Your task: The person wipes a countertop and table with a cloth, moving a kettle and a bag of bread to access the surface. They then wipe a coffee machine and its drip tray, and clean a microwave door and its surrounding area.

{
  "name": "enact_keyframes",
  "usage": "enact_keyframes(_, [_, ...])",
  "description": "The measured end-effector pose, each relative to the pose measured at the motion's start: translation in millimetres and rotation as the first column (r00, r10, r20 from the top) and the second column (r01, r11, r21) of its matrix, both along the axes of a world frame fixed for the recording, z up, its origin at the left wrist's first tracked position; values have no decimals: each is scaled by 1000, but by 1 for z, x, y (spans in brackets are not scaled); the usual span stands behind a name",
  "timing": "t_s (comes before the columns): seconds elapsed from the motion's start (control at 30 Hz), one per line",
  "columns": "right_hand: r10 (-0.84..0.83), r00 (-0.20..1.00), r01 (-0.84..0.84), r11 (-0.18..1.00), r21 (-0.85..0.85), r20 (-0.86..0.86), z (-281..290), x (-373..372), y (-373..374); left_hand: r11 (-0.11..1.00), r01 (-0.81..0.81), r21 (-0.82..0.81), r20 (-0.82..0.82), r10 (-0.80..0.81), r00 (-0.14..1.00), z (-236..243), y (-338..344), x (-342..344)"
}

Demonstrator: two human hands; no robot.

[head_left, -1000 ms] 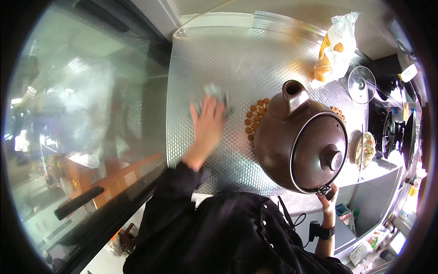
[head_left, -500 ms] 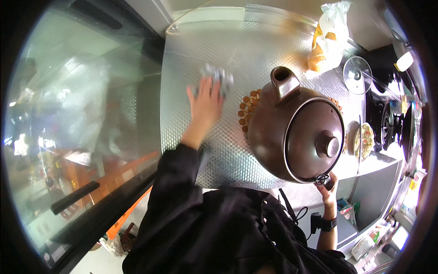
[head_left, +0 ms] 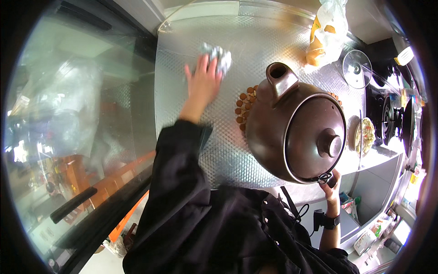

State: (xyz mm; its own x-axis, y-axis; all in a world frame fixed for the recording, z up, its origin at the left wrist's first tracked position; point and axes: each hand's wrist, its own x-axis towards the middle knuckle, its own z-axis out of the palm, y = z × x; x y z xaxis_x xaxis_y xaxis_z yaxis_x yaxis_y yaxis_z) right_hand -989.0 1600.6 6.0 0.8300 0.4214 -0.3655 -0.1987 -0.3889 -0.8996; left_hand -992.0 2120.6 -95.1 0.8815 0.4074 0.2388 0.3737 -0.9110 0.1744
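Note:
My left hand (head_left: pixel 204 80) presses a crumpled pale grey cloth (head_left: pixel 217 58) onto the silver textured counter covering (head_left: pixel 182 98), left of a large brown ceramic pot (head_left: pixel 271 137) with an open spout and knobbed lid. My right hand (head_left: pixel 332 187) grips the pot's handle at the lower right, where a small dark cord loop shows. Under the pot is a mat of round wooden discs (head_left: pixel 242 109).
A white and orange bag (head_left: pixel 326 36) stands at the back. To the right are a glass lid (head_left: pixel 357 68), a plate of food (head_left: pixel 365 136) and a black gas hob (head_left: pixel 388 116). A glass panel in a dark frame (head_left: pixel 82 114) borders the counter's left.
My left hand and the cloth have moved forward over the counter, toward its back. The pot and my right hand stay together, appearing slightly higher in the picture along with the surroundings.

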Motion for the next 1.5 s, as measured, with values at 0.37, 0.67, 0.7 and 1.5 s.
enact_keyframes(0.37, [36,988,-27,998,-60,148,-17,-6,-9,915,207,-345,-9,-224,975,19,-66,-26])
enact_keyframes(0.67, [128,942,-69,979,-194,310,5,-11,15,722,681,-120,-10,-687,726,0,-48,151])
enact_keyframes(0.7, [142,913,-82,982,-169,383,9,-10,19,760,641,-108,-50,-648,760,-2,-45,158])
enact_keyframes(1.5, [61,974,-50,997,-59,219,42,9,67,798,578,-170,15,-585,811,5,-46,176])
